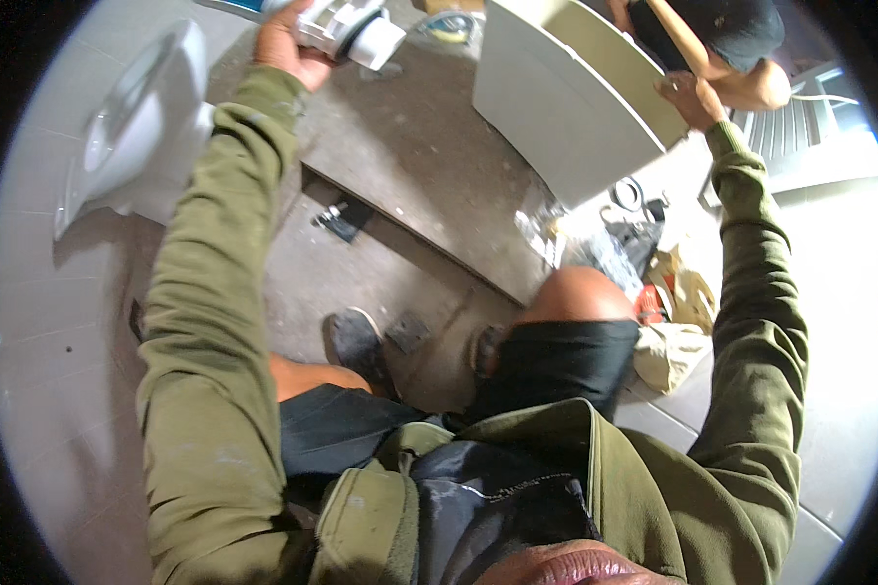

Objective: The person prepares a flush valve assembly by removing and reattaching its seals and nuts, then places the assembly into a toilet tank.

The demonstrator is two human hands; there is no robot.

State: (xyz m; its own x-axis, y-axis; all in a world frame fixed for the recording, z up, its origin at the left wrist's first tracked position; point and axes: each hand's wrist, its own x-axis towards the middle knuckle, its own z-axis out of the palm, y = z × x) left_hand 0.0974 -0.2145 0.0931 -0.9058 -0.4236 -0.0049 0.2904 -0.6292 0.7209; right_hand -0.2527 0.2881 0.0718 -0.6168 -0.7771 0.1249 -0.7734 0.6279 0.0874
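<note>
My left hand point(288, 49) is raised at the upper left, its fingers wrapped round a white plastic flush valve point(339, 24). The valve has a dark rubber ring near its wide white end. At the upper right, my right hand point(693, 100) grips the near right corner of a white toilet tank point(568, 112). The tank is open-topped and tilted, with its pale inside showing. Part of the right hand's grip is hidden behind the wrist and rim.
A white toilet bowl point(141, 127) stands at the left. Another person's arm point(678, 34) is beside the tank. Plastic wrapping point(610, 249), a black ring point(627, 193) and a beige bag point(678, 341) lie at right. A step edge point(419, 234) crosses the floor, with a dark pouch point(341, 224) below it.
</note>
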